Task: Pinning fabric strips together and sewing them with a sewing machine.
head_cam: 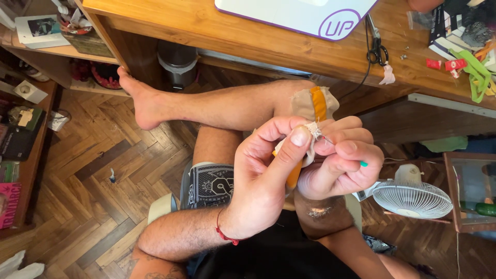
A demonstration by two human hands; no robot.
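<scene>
The left hand [268, 175] pinches a small piece of beige cloth with an orange strip [310, 111] between thumb and fingers, near the middle of the scene. The right hand [341, 163], touching it on the right, grips a thin metal needle [326, 138] at the cloth's frayed edge. Farther off lies a wooden desk [248, 33] with black scissors [378, 50]; at right stands a small white fan [412, 199] on the herringbone wood floor [98, 170].
</scene>
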